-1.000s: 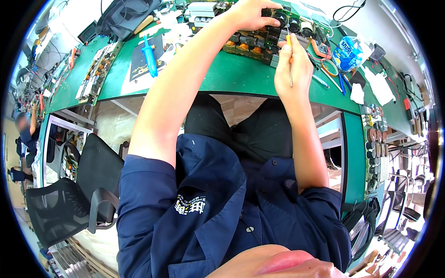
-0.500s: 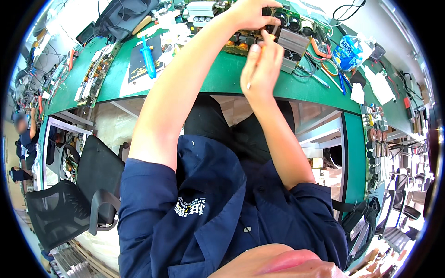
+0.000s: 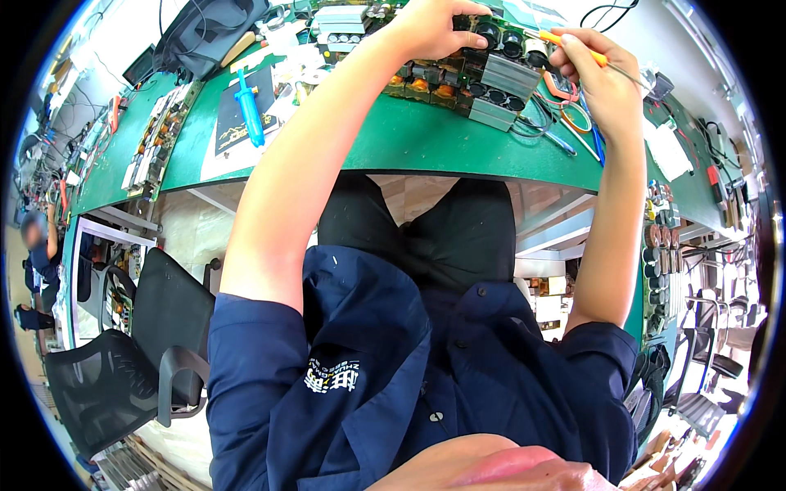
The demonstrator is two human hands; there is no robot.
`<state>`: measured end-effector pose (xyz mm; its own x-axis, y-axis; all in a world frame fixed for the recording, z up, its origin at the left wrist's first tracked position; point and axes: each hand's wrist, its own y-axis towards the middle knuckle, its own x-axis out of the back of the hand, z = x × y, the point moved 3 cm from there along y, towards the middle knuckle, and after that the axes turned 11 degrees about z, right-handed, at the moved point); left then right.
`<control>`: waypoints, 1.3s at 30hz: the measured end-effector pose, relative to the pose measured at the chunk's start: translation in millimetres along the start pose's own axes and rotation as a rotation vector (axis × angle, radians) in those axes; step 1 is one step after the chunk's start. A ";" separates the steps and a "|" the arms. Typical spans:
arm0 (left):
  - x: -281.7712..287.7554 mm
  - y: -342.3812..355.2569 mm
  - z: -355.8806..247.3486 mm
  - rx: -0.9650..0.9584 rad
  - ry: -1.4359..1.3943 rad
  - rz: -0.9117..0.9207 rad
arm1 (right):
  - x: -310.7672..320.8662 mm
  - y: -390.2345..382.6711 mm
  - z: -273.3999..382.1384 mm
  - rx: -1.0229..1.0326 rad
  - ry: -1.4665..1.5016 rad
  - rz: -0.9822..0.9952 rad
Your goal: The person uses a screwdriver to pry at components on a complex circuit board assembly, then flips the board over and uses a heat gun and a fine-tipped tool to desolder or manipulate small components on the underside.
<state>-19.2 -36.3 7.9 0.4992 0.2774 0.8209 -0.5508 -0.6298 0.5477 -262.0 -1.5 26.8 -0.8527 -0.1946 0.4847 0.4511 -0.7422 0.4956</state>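
The green worktop (image 3: pixel 426 139) was seen at twelve o'clock. Farther on, the circuit board (image 3: pixel 483 78) was gripped at its far edge by the left hand (image 3: pixel 434 29). At one o'clock, an orange-handled tool (image 3: pixel 573 49) was pinched in the right hand (image 3: pixel 602 78). The board would best be kept steady, the tip guided gently.

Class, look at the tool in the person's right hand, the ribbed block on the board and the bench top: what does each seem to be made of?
Tool in the right hand: orange handle, probably plastic; thin grey shaft, likely metal.
Ribbed block: matt silver-grey with parallel fins, apparently aluminium.
Bench top: flat matt green, perhaps a rubber or vinyl mat.
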 end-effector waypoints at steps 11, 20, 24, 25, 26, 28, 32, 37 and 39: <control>4.0 -4.9 -1.7 0.020 -0.022 0.018 | 4.1 25.0 -9.5 -0.042 -0.217 0.128; 5.6 -6.0 -5.2 -0.001 0.011 0.021 | -1.0 33.9 49.6 -0.128 -0.391 0.293; 4.2 -9.6 -6.6 0.002 -0.009 0.026 | 9.1 39.4 33.0 -0.092 -0.193 0.349; 3.7 -9.5 -7.1 0.003 -0.004 0.029 | 11.8 40.5 31.5 -0.096 -0.212 0.356; 3.9 -8.9 -6.9 0.006 0.003 0.032 | 14.5 42.2 31.4 -0.097 -0.229 0.363; 3.6 -9.6 -7.3 0.004 0.017 0.030 | 18.0 45.2 29.4 -0.118 -0.226 0.384; 4.0 -10.8 -8.9 0.009 0.041 0.024 | 23.2 48.9 23.4 -0.143 -0.150 0.409; 7.1 -10.3 -14.3 0.030 0.023 0.042 | 24.8 52.1 25.8 -0.121 -0.171 0.425; 8.2 -9.6 -17.7 0.027 0.053 0.034 | 24.1 55.9 31.1 -0.104 -0.220 0.453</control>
<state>-21.7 -15.1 12.2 0.4434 0.2931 0.8471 -0.5482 -0.6590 0.5150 -249.1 -27.8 88.5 -0.4969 -0.3805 0.7800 0.7245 -0.6766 0.1315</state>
